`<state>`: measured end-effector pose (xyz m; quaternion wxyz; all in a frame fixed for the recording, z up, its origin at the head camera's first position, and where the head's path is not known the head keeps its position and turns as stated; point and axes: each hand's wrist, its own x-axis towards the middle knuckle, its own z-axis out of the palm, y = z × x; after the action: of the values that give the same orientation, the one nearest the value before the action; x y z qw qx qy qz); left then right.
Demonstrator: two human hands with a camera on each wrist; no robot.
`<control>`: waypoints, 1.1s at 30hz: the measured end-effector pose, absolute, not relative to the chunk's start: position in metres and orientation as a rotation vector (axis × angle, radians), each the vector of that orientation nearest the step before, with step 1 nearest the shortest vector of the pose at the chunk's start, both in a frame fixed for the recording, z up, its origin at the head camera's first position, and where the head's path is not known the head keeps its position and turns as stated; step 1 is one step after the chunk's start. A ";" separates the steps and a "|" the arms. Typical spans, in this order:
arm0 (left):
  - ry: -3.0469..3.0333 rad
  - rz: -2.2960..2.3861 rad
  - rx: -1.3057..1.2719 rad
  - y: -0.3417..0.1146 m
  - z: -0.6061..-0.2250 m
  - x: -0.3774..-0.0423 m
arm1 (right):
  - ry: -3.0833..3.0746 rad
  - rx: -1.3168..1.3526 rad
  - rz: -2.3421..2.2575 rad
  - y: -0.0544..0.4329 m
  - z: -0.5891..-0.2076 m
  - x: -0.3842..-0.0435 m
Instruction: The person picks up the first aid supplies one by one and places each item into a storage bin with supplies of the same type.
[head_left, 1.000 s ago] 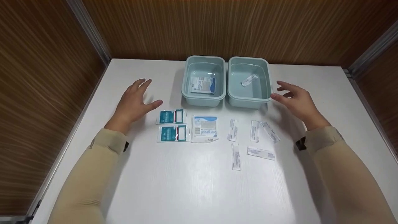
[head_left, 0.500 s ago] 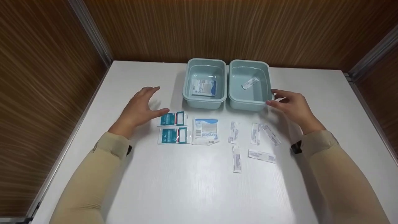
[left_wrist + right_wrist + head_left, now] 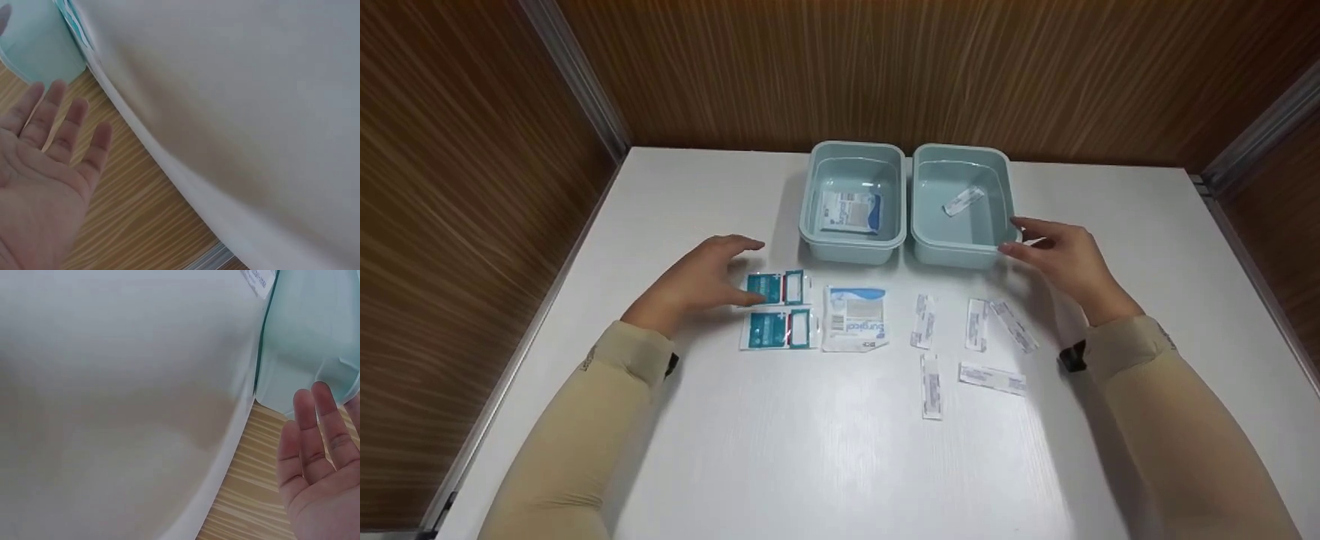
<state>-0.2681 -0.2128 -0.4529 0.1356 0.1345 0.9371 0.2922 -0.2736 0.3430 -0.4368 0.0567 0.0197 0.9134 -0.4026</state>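
Note:
My left hand (image 3: 690, 281) hovers at the left of two flat teal-and-white packets, fingers spread. Its thumb overlaps the upper packet (image 3: 793, 287); whether they touch cannot be told. The lower packet (image 3: 769, 330) lies just in front. With relaxed fingers, my right hand (image 3: 1072, 259) is at the right side of the right pale green tub (image 3: 956, 256), fingertips and thumb at its front right corner. In the left wrist view, the left palm (image 3: 39, 185) holds nothing. Fingers of the right hand (image 3: 332, 478) appear against the tub's wall in the right wrist view.
A white-and-blue "Surgical" packet (image 3: 855, 319) and several narrow wrapped strips (image 3: 991, 377) lie on the white table (image 3: 825, 465). The left tub (image 3: 851, 253) contains a similar packet (image 3: 849, 211); one strip (image 3: 964, 201) is in the right tub. Wood-grain panels (image 3: 885, 75) enclose the table.
My left hand has moved right and toward me, down over the teal packets. My right hand has come left to the right tub's corner. The packets and strips lie as before.

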 end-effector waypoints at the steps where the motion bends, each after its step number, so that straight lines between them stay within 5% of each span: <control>1: 2.710 0.834 0.408 -0.213 -0.454 -0.269 | 2.767 0.063 -1.227 0.343 -0.437 -0.273; 33: 2.669 0.789 0.403 -0.211 -0.460 -0.270 | 2.731 0.109 -1.226 0.342 -0.438 -0.271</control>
<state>-0.2696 -0.2109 -0.4601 0.1639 0.1413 0.9362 0.2769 -0.2712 0.3417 -0.4381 0.0730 0.0363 0.9093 -0.4080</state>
